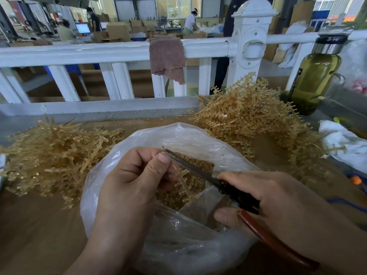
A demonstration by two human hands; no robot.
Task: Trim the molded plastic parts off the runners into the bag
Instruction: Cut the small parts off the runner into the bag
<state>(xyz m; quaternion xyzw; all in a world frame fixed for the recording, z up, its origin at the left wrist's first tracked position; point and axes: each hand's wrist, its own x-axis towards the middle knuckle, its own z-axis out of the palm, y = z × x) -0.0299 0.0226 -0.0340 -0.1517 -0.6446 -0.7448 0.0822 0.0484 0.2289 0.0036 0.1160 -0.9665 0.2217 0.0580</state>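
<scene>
Over the bag [143,138], a runner [184,180] is pinched in the left hand [133,175] and scissors [222,184] gripped in the right hand [282,201], blades at its top; trimming judged underway, next cut needing blades set on a part's stem.

**Bare Hands, Bare Forearms**

Only hands and forearms show, at the near side of the scene. The left hand [131,181] and the right hand [278,197] are bare, and each wrist runs uncovered into a bare forearm that passes out of view. The left thumbnail [164,157] is short, squarish and plain. Fine creases cross the knuckles of both hands.
</scene>
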